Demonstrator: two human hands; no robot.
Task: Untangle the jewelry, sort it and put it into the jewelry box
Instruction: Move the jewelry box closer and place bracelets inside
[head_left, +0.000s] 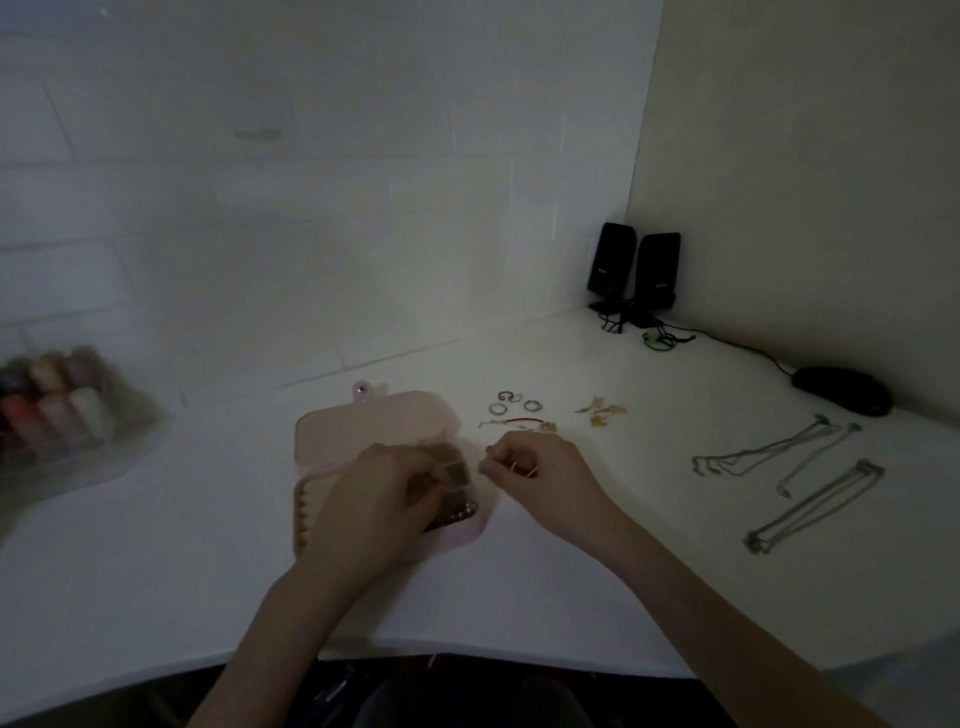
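Note:
An open pink jewelry box (337, 441) lies on the white table, its lid flipped back. My left hand (379, 499) is over the box's compartments with curled fingers, seemingly pinching something small inside; pearly beads (465, 512) show beside it. My right hand (530, 470) hovers just right of the box, its curled fingers pinching a thin gold piece. Beyond it lie several rings (511, 402), a red cord bracelet (522, 422) and gold earrings (600, 410). Three silver chains (810, 483) are laid out straight at the right.
A clear tray of coloured bottles (57, 410) stands at the left. Two black speakers (636, 273) with cables fill the back corner, and a black mouse (841, 389) sits near the right wall. The table's front edge (467, 652) runs close to my body.

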